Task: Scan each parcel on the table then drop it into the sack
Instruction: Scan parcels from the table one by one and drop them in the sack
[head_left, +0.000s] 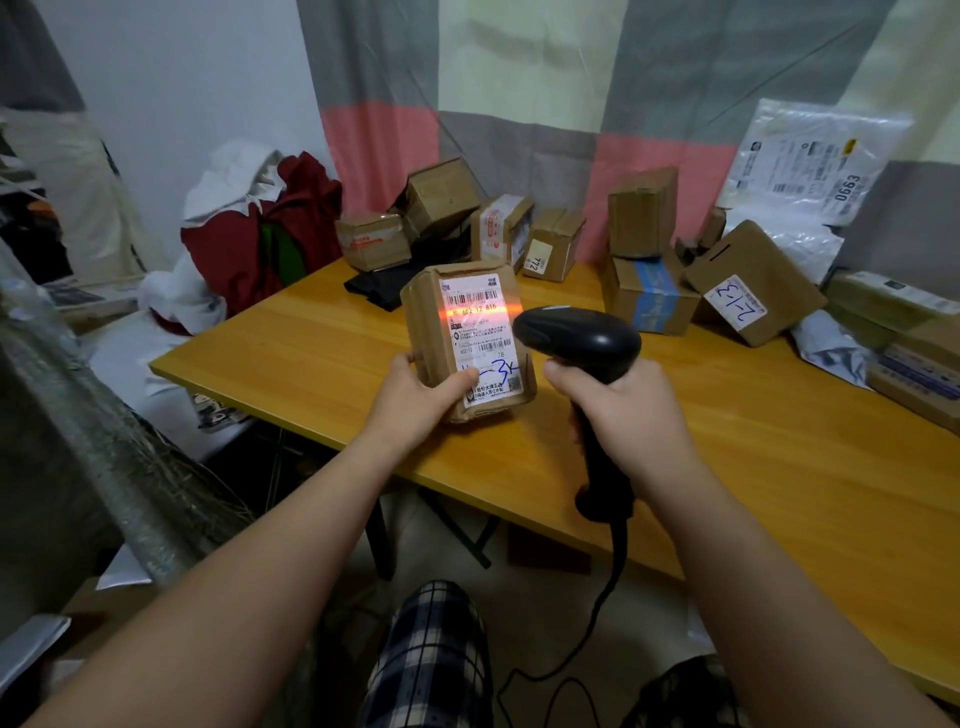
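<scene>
A person's left hand (415, 396) clamps its grip on one brown, taped parcel (457, 322), held upright over the bench (737, 493) near its front edge, its white label crossed by an orange scan line. The right hand (631, 415) wraps its grip round one black scanner (579, 338) just beside. Bare wood spreads rightward; at least seven boxes (641, 210) and two plastic mailers (810, 156) crowd the far edge.

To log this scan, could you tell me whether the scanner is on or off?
On: an orange-red beam lies across the label of the parcel before the scanner.
</scene>
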